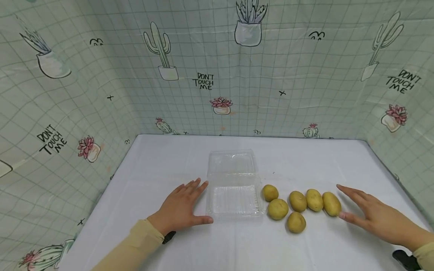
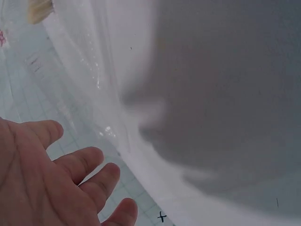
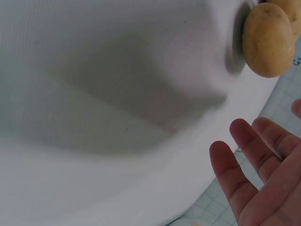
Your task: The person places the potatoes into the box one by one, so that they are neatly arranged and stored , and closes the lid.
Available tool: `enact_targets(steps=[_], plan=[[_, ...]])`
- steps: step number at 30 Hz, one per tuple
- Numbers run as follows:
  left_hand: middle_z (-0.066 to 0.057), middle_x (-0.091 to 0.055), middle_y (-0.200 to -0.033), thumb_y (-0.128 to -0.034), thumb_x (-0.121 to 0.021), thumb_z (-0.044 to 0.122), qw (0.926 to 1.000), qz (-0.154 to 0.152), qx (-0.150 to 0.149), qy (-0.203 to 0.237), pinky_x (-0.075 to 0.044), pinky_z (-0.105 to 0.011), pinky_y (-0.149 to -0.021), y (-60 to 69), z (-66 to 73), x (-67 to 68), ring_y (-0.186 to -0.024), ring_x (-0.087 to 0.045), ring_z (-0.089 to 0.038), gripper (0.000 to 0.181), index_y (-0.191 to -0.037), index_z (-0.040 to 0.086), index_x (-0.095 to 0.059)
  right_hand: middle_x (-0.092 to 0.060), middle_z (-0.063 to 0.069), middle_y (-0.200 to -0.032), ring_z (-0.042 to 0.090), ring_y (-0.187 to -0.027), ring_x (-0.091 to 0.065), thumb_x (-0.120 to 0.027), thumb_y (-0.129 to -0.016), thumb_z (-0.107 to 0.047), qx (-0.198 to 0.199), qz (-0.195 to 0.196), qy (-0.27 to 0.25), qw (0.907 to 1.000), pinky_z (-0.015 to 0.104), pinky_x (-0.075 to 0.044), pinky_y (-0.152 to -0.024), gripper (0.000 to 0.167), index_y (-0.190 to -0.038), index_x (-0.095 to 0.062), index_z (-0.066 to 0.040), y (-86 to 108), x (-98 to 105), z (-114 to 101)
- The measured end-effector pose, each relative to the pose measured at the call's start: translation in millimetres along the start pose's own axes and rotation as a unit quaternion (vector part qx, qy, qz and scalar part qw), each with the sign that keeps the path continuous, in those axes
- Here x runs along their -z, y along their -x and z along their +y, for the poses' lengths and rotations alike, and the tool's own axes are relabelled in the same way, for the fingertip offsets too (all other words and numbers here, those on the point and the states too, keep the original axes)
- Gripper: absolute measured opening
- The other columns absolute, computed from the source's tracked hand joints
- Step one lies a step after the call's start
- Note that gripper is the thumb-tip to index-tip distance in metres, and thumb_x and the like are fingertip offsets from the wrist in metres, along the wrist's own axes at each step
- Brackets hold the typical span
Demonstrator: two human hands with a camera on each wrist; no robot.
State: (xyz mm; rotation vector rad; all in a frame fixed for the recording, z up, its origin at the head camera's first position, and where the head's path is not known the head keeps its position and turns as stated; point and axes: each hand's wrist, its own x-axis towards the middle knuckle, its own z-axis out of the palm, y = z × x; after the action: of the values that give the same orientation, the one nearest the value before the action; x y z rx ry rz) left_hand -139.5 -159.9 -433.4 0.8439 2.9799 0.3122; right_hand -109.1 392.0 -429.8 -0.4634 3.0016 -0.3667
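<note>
A clear plastic clamshell box (image 1: 234,199) lies with its lid (image 1: 232,162) folded back on the white table. Just left of it is my left hand (image 1: 180,209), fingers spread and holding nothing. Several yellow potatoes sit right of the box, among them a small one (image 1: 270,192), a round one (image 1: 278,209) and a front one (image 1: 296,222). My right hand (image 1: 379,216) hovers by the rightmost potato (image 1: 331,204), its fingers extended and its palm bare. In the right wrist view that hand (image 3: 268,174) is apart from the nearest potato (image 3: 268,40).
A white cloth covers the table (image 1: 169,158). Behind it and along both sides hangs a checked curtain (image 1: 190,49) printed with cacti and lettering. Dark straps show at both wrists, and the sleeves (image 1: 135,242) are pale yellow.
</note>
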Motion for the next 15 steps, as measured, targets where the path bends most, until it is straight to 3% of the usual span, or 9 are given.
enact_targets(steps=[7, 11, 15], plan=[[-0.013, -0.031, -0.159, -0.0777, -0.054, 0.085, 1.0, -0.007, 0.003, -0.002, -0.026, -0.049, -0.115, -3.3, 2.2, -4.7, -0.145, -0.031, -0.03, 0.113, -0.159, 0.012, -0.025, -0.047, 0.02, -0.139, 0.035, -0.107, -0.061, -0.064, -0.096, -0.05, -0.007, -0.01, -0.039, 0.9992, 0.054, -0.053, -0.068, 0.082, -0.16, -0.023, -0.02, -2.7, -6, -5], [-0.013, -0.033, -0.158, -0.0771, -0.056, 0.084, 1.0, 0.001, 0.0, -0.002, -0.028, -0.049, -0.114, -5.7, 3.8, -5.6, -0.144, -0.033, -0.03, 0.113, -0.159, 0.012, -0.025, -0.052, 0.01, -0.135, 0.015, -0.099, -0.059, -0.068, -0.093, -0.049, 0.002, -0.002, -0.052, 0.9986, 0.037, -0.051, -0.068, 0.081, -0.156, -0.032, -0.016, -4.2, -11, -5], [-0.013, -0.034, -0.158, -0.0782, -0.058, 0.081, 1.0, -0.002, -0.001, 0.003, -0.029, -0.049, -0.114, -7.4, 5.6, -6.1, -0.143, -0.034, -0.03, 0.112, -0.159, 0.011, -0.026, -0.059, -0.004, -0.113, 0.0, -0.085, -0.053, -0.073, -0.09, -0.043, 0.033, 0.012, -0.057, 0.9977, 0.027, -0.046, -0.062, 0.076, -0.15, -0.041, -0.011, -5.3, -15, -3]])
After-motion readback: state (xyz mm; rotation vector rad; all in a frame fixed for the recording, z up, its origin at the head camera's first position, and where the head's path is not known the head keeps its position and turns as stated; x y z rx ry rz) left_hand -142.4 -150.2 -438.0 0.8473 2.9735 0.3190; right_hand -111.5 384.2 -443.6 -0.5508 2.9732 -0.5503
